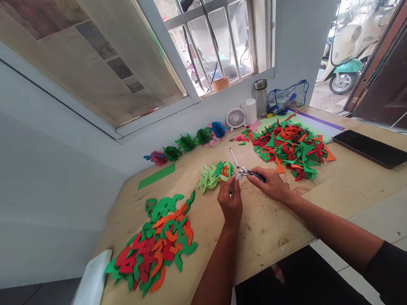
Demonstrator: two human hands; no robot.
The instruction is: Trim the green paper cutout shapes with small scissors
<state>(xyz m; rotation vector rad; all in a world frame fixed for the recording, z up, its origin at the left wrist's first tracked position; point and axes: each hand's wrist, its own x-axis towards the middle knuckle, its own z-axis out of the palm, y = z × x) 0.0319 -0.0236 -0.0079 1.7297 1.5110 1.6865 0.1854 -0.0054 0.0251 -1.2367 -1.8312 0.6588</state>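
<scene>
My left hand (230,201) is closed in a pinch on a small white piece of paper (239,176). In my right hand (270,183) is a pair of scissors (254,174) with dark blue handles, its blades at the white piece. A white pen (234,156) lies just beyond the blades. Close behind my left hand sits a small pile of light green cut shapes (208,178), with some darker green and orange ones at its right side.
Curved red, orange and green cut shapes (159,241) lie front left. Pointed scraps (292,146) are heaped at right, near a phone (372,146). Along the wall stand paper flowers (187,143), a small fan (235,118), a glass bottle (261,99) and a clear pouch (288,97).
</scene>
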